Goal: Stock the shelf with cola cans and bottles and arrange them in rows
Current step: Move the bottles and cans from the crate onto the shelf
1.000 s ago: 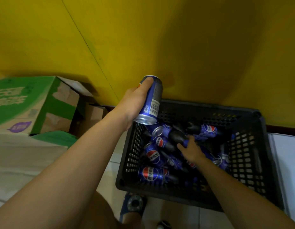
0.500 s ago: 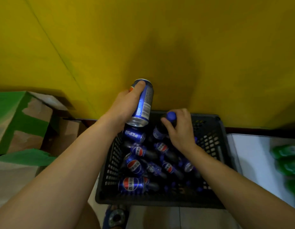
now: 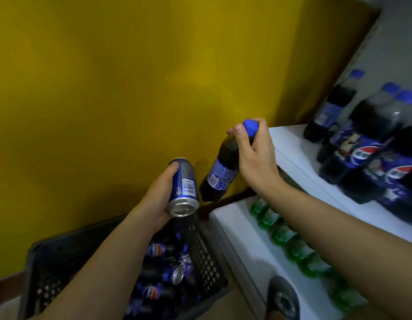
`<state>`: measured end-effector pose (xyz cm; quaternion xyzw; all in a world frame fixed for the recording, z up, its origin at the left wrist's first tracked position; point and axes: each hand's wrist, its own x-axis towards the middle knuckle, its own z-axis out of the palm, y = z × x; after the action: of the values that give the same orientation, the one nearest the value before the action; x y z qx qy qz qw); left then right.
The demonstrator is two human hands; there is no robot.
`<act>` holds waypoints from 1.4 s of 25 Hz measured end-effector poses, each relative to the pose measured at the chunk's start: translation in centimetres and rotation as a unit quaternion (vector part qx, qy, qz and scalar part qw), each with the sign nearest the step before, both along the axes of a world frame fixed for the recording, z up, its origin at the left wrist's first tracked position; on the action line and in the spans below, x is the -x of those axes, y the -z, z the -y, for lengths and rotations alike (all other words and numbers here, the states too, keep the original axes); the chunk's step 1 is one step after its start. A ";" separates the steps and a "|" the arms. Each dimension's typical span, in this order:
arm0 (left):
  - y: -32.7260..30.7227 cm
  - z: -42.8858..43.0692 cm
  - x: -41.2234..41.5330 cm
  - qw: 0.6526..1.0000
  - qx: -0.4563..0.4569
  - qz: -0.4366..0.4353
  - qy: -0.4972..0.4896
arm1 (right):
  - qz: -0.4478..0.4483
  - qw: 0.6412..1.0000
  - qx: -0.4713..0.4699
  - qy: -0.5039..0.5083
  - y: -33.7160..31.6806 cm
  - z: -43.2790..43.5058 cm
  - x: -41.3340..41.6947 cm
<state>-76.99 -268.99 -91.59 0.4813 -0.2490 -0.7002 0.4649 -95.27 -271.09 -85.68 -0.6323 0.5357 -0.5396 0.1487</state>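
Cola cans and small bottles point(image 3: 154, 250) lie heaped in the black slotted plastic crate point(image 3: 50, 262), below my left hand point(image 3: 154, 202). Its fingers point(image 3: 172, 169) wrap a blue aluminium cola can point(image 3: 185, 188), tilted, base toward me. Just right of them hangs a dark plastic cola bottle with a blue cap point(image 3: 221, 172), its neck gripped by the fingers point(image 3: 243, 144) of my right hand point(image 3: 256, 158). Beyond those fingers, large cola bottles point(image 3: 362, 146) stand in rows on the white shelf point(image 3: 290, 142); green plastic bottles point(image 3: 281, 234) line the lower shelf point(image 3: 242, 245).
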 end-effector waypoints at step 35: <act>-7.4 -10.9 27.4 0.891 0.147 -0.289 0.316 | -0.117 0.965 -0.122 0.199 -5.7 -19.4 19.2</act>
<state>-104.36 -258.06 -84.19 0.0794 -0.3423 -0.8741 0.3354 -114.47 -251.70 -80.00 -0.5488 0.7264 -0.4107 0.0507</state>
